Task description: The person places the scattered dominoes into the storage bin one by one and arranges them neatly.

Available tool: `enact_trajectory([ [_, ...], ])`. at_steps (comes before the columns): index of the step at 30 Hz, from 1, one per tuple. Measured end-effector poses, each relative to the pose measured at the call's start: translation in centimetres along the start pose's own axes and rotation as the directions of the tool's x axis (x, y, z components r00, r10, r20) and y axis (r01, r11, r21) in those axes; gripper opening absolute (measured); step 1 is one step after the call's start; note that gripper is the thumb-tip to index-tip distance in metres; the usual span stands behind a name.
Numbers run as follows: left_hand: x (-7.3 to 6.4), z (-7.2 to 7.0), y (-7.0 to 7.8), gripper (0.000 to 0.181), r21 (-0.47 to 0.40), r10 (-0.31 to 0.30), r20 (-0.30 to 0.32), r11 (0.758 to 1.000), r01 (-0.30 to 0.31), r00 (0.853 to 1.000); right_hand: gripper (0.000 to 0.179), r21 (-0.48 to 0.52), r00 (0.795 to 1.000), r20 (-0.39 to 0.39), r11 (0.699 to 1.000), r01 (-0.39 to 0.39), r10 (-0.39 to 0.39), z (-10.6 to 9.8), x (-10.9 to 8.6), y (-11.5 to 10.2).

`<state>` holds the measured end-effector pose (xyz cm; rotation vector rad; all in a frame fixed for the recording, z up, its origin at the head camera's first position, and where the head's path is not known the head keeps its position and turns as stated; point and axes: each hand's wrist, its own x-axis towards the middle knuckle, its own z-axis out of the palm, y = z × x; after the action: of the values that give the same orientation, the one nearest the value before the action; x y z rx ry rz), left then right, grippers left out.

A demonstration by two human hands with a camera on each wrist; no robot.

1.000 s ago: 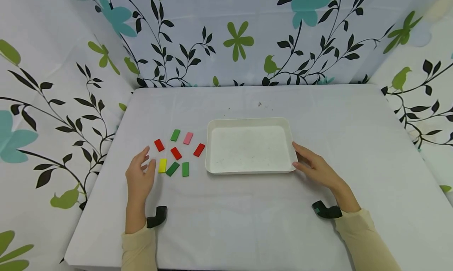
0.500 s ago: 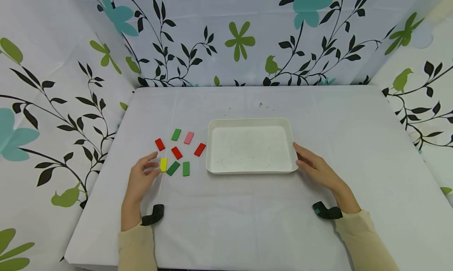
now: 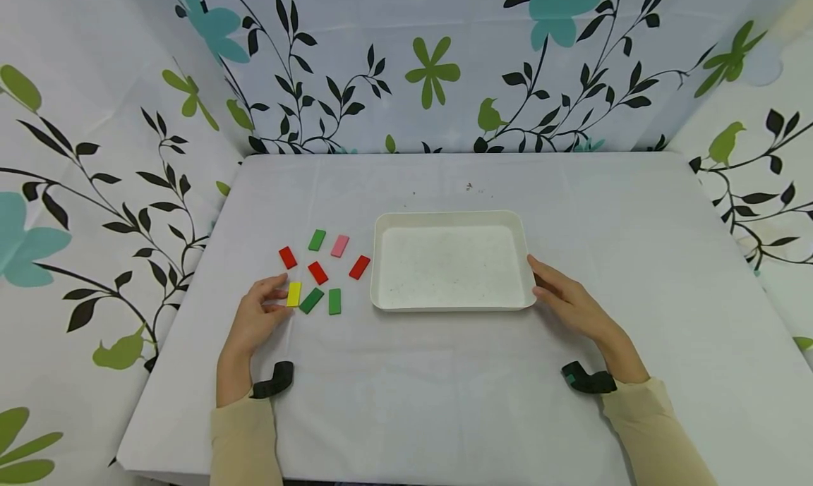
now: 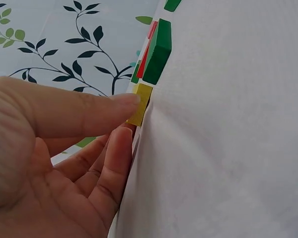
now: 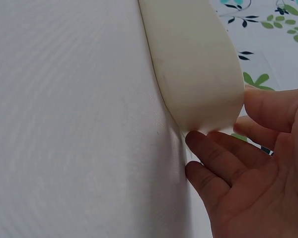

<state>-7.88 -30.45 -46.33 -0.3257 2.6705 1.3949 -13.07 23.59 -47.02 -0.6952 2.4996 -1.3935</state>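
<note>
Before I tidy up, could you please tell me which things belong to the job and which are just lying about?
Belong to the job:
yellow block, pinched by left hand
tray, touched by right hand
probably red blocks, green blocks, pink block

Just lying about:
dark specks beyond the tray
patterned backdrop, only scenery

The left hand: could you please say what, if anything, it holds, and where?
A yellow rectangular block, apparently pinched, with the thumb at its near end.
</note>
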Motion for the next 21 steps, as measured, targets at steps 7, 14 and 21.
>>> enact_trajectory([
  [7, 0.45, 0.01, -0.15, 0.063, 0.063, 0.016, 0.008, 0.998, -0.017, 1.000, 0.057, 0.000, 1.000, 0.003, 1.000, -0.019, 0.019, 0.00, 0.00, -0.01],
  [14, 0.77, 0.15, -0.15, 0.056, 0.104, 0.039, 0.002, 0.994, -0.039, 0.999, 0.057, 0.005, 1.000, 0.003, 1.000, -0.012, 0.012, -0.06, -0.08, -0.07],
  [21, 0.83, 0.22, -0.29, 0.050, 0.136, 0.061, -0.010, 0.989, -0.059, 0.998, 0.057, -0.008, 1.000, 0.008, 1.000, -0.011, 0.011, 0.07, 0.00, 0.04],
])
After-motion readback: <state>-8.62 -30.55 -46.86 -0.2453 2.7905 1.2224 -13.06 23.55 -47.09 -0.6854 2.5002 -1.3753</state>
